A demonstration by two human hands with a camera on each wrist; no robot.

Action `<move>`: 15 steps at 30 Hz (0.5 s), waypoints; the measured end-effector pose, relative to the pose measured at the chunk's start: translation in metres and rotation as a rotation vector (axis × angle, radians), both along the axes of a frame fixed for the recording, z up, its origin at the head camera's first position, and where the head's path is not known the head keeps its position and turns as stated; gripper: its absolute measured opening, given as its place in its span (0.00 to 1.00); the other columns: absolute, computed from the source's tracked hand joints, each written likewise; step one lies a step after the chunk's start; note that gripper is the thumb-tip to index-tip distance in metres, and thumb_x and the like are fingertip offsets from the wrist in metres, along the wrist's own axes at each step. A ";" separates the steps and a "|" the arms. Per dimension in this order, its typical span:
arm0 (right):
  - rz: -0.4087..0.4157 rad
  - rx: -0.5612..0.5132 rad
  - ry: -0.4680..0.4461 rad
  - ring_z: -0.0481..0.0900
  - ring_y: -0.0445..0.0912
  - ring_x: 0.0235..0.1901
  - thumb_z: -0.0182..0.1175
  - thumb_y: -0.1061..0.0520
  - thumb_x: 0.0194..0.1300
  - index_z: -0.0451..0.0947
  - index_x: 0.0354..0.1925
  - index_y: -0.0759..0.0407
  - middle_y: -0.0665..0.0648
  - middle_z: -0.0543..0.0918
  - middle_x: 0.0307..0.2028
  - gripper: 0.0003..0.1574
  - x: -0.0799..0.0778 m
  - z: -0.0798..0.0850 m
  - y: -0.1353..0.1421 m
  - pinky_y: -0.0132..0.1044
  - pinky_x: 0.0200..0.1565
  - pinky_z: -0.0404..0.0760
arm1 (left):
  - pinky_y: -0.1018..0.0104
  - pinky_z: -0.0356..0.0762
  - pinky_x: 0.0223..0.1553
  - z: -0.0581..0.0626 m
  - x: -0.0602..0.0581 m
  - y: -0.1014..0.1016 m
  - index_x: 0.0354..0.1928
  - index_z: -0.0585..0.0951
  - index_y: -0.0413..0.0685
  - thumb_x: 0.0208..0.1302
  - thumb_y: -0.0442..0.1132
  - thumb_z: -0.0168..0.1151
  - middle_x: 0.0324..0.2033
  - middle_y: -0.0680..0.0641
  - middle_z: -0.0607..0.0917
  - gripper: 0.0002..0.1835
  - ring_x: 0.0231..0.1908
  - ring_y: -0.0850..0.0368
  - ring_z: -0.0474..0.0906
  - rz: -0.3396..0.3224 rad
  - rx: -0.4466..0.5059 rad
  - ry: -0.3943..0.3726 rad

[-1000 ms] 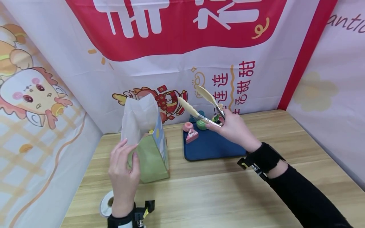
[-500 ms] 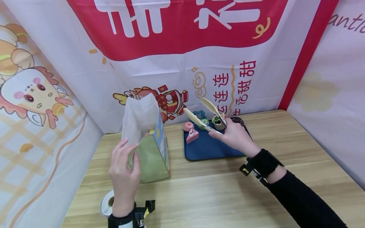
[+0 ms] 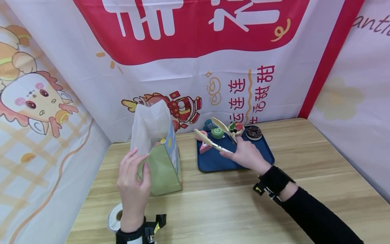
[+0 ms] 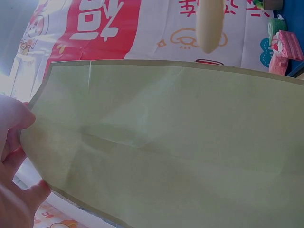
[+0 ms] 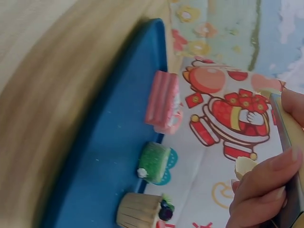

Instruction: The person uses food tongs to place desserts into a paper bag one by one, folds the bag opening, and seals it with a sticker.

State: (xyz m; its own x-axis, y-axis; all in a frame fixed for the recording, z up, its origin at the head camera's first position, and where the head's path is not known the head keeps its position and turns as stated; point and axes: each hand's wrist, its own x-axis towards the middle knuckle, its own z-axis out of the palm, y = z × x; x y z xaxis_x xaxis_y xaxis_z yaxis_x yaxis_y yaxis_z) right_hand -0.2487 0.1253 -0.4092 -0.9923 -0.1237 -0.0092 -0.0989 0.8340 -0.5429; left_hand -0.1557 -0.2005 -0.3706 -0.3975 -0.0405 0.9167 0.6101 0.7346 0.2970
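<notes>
My left hand point(image 3: 134, 183) pinches the near rim of an upright green paper bag point(image 3: 164, 173), its white-lined mouth standing open. A bit of yellow shows inside the mouth. My right hand point(image 3: 250, 155) grips metal tongs point(image 3: 204, 138) with cream tips, arms spread and nothing between them. The tips hang over the left part of a blue tray point(image 3: 219, 162). On it sit a pink cake slice point(image 5: 160, 99), a pink ring doughnut partly behind the tongs, a green swirl roll point(image 3: 217, 133), a fruit-topped cupcake point(image 5: 137, 209) and a chocolate doughnut point(image 3: 254, 133).
A white roll point(image 3: 112, 217) lies on the wooden table point(image 3: 219, 210), partly behind my left wrist. Printed cloth point(image 3: 152, 74) hangs right behind the bag and tray, with more cloth along both sides.
My right hand has lowered the tongs towards the tray, their tips coming down near the pink sweets. The chocolate doughnut is now uncovered. My left hand stays at the bag.
</notes>
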 end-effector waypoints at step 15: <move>-0.009 0.045 -0.060 0.75 0.47 0.17 0.56 0.18 0.42 0.64 0.59 0.73 0.57 0.75 0.19 0.69 -0.005 -0.031 -0.010 0.33 0.13 0.65 | 0.58 0.72 0.61 0.000 0.000 0.000 0.36 0.81 0.29 0.53 0.25 0.55 0.35 0.32 0.84 0.09 0.52 0.41 0.74 -0.001 0.003 0.004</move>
State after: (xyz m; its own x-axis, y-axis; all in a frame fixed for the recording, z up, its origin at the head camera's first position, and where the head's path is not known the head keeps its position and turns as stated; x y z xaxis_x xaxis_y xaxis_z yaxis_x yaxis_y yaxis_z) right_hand -0.2541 0.1150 -0.4398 -0.9909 -0.1126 -0.0739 -0.0595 0.8584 -0.5096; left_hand -0.1562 -0.2007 -0.3708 -0.3943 -0.0427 0.9180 0.6119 0.7330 0.2969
